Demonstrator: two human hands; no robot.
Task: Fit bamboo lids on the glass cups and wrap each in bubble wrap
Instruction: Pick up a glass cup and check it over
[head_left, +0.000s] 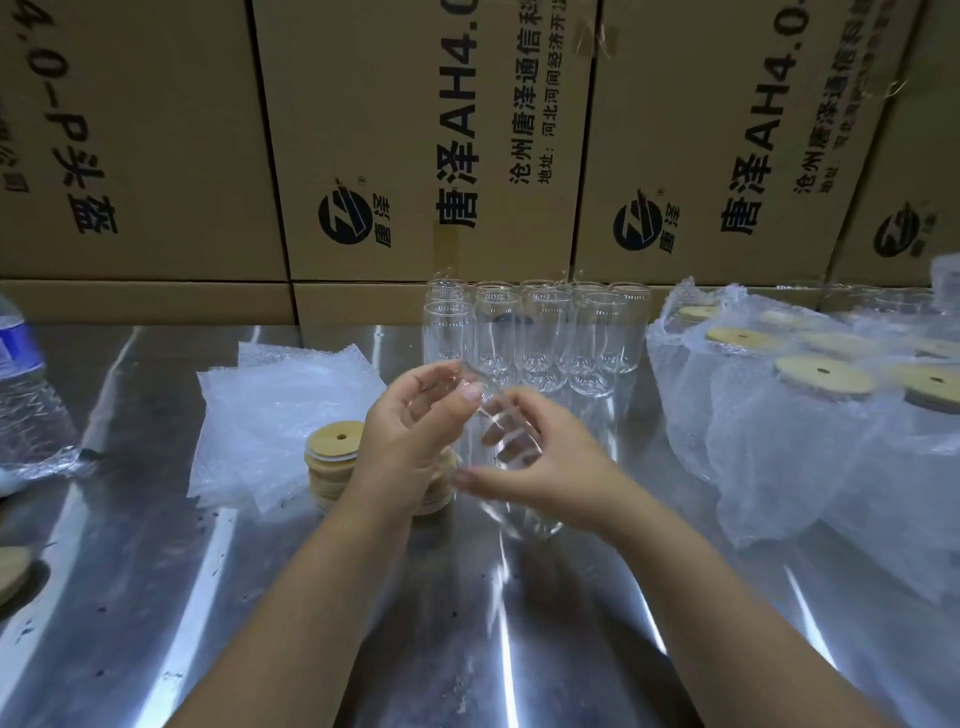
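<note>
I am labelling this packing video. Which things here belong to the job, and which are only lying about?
For the job:
- glass cup, held by left hand and right hand
- row of empty cups
- stack of bamboo lids
- bubble wrap sheets
- wrapped cups with lids

Just lying about:
- water bottle
- cardboard boxes at the back

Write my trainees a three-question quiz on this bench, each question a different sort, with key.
1. True or false: the glass cup in the left hand and right hand has a lid.
2. The bamboo lids lie: A in a drawer; B beside the bubble wrap sheets; C on the floor.
3. Fill in: the wrapped cups stand on the person's ____ side.
Key: 1 false; 2 B; 3 right.
</note>
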